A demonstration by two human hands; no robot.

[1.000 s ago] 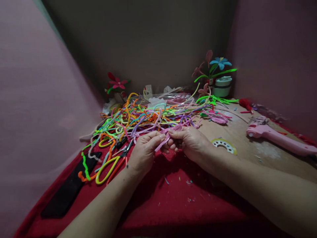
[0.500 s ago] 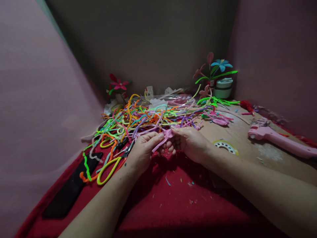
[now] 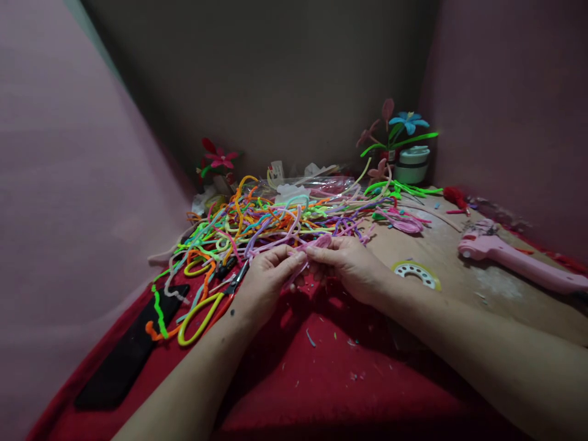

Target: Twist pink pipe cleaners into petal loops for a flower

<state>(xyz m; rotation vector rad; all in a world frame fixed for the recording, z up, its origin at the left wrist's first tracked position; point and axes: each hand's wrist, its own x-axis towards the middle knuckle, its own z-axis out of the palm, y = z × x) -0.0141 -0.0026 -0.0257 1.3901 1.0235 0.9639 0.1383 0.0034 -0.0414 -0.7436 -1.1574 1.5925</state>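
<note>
hands (image 3: 269, 274): 2 | tape roll (image 3: 416, 269): 1 | pink handheld tool (image 3: 519, 256): 1 | blue flower (image 3: 408, 122): 1 | hot-pink flower (image 3: 222, 158): 1 | pale tub (image 3: 411, 173): 1 | flat black slab (image 3: 122, 364): 1 | pipe cleaners (image 3: 278, 214): many, too tangled for exact count

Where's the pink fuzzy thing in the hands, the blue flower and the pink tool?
Pink fuzzy thing (image 3: 324, 241): head view, its upper end.
Blue flower (image 3: 408, 121): head view, its petals.
Pink tool (image 3: 519, 259): head view, long handle.
</note>
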